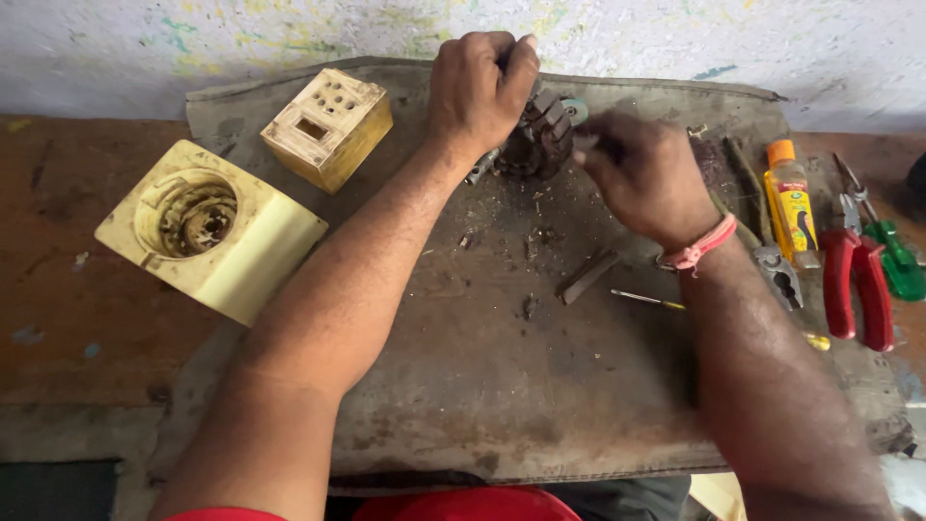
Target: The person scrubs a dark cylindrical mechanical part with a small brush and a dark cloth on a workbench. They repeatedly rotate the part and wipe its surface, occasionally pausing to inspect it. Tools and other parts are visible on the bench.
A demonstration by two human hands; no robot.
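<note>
Hands at work on a dark, grimy motor core [538,140] at the far edge of the surface [502,386].
From the head view, the left hand [479,89] has its grip closed over the core's top, holding it upright; its slotted metal sides show between the hands. The right hand [641,174] pinches at the core's side, fingers curled tight. Red-handled pliers [857,280] and a yellow bottle [791,198] lie well to the right, two cream plastic housings [217,227] to the left.
</note>
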